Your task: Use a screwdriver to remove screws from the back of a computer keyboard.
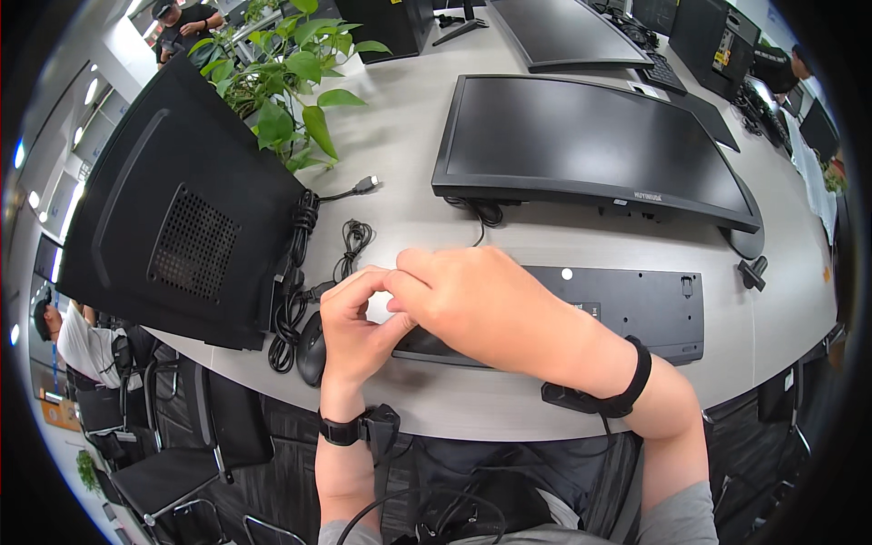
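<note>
My left hand [354, 325] and my right hand [459, 295] meet above the left end of a black keyboard [649, 313], which lies with its underside up near the table's front edge. The fingers of both hands are bent in a pinch, tips close together. Whatever sits between them, if anything, is hidden or too small to make out. Left of my left hand is a black mouse [312, 351], partly covered by that hand. A thin coiled cable [354, 238] lies just beyond the hands.
A black computer tower [173, 213] stands at the left, with bundled black cables [292, 304] beside it. Behind grows a leafy green plant [291, 91]. A black monitor [590, 150] lies tilted back beyond the keyboard. Chairs [173, 463] stand at the lower left; other people are farther off.
</note>
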